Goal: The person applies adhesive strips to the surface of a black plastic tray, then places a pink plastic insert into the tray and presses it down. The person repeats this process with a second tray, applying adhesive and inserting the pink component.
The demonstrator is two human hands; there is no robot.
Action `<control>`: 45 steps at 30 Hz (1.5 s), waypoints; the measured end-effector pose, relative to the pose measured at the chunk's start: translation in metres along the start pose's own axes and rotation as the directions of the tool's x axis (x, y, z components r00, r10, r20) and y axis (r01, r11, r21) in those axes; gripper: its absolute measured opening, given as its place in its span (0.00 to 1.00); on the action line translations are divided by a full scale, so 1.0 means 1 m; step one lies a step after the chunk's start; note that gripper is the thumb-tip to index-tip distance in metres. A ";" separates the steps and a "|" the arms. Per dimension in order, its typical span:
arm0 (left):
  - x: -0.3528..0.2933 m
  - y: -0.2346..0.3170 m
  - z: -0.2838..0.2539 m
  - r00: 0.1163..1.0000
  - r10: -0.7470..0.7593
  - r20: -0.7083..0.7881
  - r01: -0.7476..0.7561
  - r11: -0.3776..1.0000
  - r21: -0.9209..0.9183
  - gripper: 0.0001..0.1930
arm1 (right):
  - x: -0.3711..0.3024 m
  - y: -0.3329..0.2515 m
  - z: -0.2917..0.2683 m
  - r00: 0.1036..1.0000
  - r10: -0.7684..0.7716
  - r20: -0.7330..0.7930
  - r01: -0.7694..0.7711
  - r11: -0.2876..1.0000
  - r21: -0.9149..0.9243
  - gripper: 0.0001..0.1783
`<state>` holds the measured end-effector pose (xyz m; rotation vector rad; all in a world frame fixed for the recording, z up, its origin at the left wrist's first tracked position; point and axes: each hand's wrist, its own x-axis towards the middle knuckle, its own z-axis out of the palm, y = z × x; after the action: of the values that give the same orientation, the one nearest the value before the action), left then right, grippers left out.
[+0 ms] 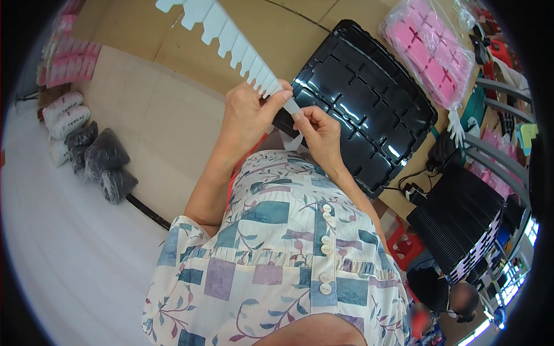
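A long white strip point(231, 43) with a row of notches along one edge runs from the upper left down to my hands. My left hand point(249, 111) is closed round it, with the thumb pressed on its face. Just to the right and lower, my right hand point(321, 134) pinches the strip's near end between thumb and fingers. A pale end piece point(293, 142) hangs below that pinch, close to my shirt. Beside my right hand lies a glossy black plastic tray point(369, 98) with cross-shaped slots, partly behind my right forearm.
Brown cardboard point(190, 43) covers the tabletop. Pink slotted sheets point(424, 52) in clear plastic lie at the far right, near a white glove point(456, 128). Stacked black trays point(456, 216) and a red stool point(401, 245) stand right. White sacks point(72, 121) and black bags point(108, 153) sit left. People are lower right.
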<state>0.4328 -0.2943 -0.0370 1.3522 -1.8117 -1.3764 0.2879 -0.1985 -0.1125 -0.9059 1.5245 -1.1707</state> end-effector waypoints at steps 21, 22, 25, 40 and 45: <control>0.075 -0.102 0.048 0.772 0.436 0.463 -0.593 0.757 0.276 0.10 | -0.022 0.032 0.019 0.978 0.162 0.133 -0.151 0.985 -0.088 0.13; 0.075 -0.102 0.047 0.769 0.429 0.474 -0.592 0.757 0.275 0.10 | -0.022 0.032 0.021 0.966 0.211 0.147 -0.209 0.977 -0.034 0.13; 0.076 -0.104 0.047 0.756 0.425 0.498 -0.598 0.758 0.261 0.10 | -0.021 0.033 0.024 0.965 0.215 0.149 -0.213 0.977 -0.031 0.15; 0.078 -0.109 0.052 0.684 0.536 0.494 -0.693 0.690 0.210 0.14 | 0.002 0.013 0.015 0.835 0.508 0.212 -0.534 0.841 0.088 0.26; 0.078 -0.114 0.052 0.671 0.579 0.462 -0.721 0.654 0.228 0.16 | -0.003 0.017 0.016 0.825 0.529 0.200 -0.563 0.800 0.207 0.27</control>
<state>0.4067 -0.3426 -0.1733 0.4492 -2.5833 -0.8889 0.3037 -0.1950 -0.1295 -0.3144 1.3556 -0.8309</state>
